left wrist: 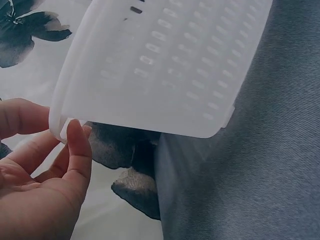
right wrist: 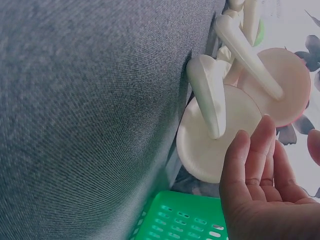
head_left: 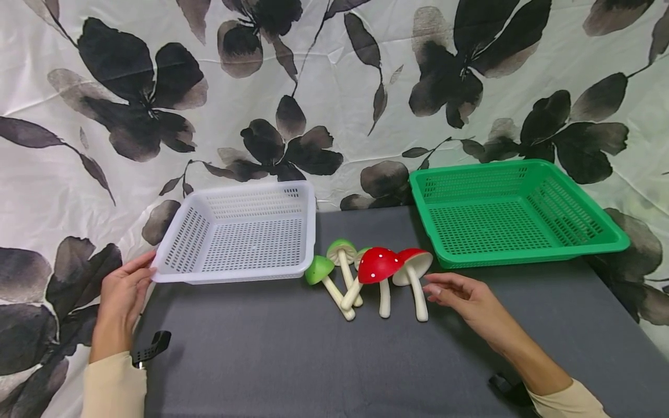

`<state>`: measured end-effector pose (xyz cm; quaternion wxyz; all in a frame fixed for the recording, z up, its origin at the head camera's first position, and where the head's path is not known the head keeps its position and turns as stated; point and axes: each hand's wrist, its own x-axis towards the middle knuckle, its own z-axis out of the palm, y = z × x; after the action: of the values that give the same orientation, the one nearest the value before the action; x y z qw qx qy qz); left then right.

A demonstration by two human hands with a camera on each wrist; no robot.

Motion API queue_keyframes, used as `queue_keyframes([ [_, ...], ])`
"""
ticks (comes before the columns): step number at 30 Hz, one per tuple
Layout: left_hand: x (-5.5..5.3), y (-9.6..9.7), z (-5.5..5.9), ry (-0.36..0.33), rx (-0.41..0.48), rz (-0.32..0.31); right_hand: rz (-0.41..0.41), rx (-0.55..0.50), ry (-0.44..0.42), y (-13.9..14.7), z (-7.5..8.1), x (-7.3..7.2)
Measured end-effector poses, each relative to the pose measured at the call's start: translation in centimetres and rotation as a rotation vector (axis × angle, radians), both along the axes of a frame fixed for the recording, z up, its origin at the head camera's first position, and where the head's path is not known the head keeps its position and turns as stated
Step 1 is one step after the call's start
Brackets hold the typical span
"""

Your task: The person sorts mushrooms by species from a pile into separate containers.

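Observation:
At the left, my left hand pinches the near left corner of the rim of a white perforated plastic basket. In the left wrist view, the fingers curl at the rim below the basket's wall. Several toy mushrooms lie in a pile right of the basket, among them a green-capped mushroom and a red-capped mushroom with white dots. Beside the rightmost red mushroom, my right hand hovers with relaxed fingers and nothing in its grasp. The right wrist view shows its fingertips overlapping a pale cap underside.
A green perforated basket stands at the back right of the grey cloth-covered table. Behind the table hangs a white cloth with dark flowers. Black straps with wrist cameras show near both sleeves.

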<state>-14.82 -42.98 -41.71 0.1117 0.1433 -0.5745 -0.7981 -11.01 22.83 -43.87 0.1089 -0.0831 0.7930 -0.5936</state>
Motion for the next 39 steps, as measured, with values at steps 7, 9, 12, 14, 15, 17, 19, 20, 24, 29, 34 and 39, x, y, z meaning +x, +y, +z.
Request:
queue_keyframes([
  [7, -0.5, -0.4, 0.2, 0.022, -0.040, -0.055, 0.001, 0.007, -0.006, 0.0, -0.2, 0.0],
  [9, -0.6, -0.5, 0.2, 0.017, -0.058, -0.070, 0.001, 0.007, -0.006, 0.0, -0.2, 0.0],
  [12, -0.6, -0.8, 0.2, 0.009, -0.067, -0.089, 0.001, 0.008, -0.005, 0.0, -0.3, 0.0],
  [14, -0.7, -0.9, 0.2, -0.001, -0.072, -0.099, -0.001, 0.007, -0.006, 0.0, -0.3, 0.0],
  [15, -0.7, -1.0, 0.2, -0.009, -0.076, -0.101, -0.002, 0.006, -0.007, 0.0, -0.3, 0.0],
  [17, -0.7, -1.0, 0.2, -0.029, -0.085, -0.103, -0.003, 0.005, -0.008, 0.0, -0.3, 0.0],
  [19, -0.7, -1.1, 0.2, -0.055, -0.098, -0.100, -0.005, 0.005, -0.010, 0.0, -0.2, 0.0],
  [20, -0.7, -1.1, 0.2, -0.067, -0.105, -0.099, -0.006, 0.006, -0.011, 0.0, -0.2, 0.0],
  [24, -0.8, -1.1, 0.3, -0.096, -0.117, -0.096, -0.004, 0.003, -0.007, -0.1, -0.2, 0.0],
  [29, -0.7, -1.2, 0.4, -0.082, -0.105, -0.117, 0.002, -0.010, -0.012, 0.0, -0.2, -0.1],
  [34, -0.6, -1.3, 0.5, -0.045, -0.083, -0.151, 0.005, -0.009, -0.017, 0.0, -0.4, -0.2],
  [39, -0.6, -1.2, 0.5, -0.052, -0.075, -0.150, -0.005, -0.003, -0.025, 0.0, -0.3, -0.1],
])
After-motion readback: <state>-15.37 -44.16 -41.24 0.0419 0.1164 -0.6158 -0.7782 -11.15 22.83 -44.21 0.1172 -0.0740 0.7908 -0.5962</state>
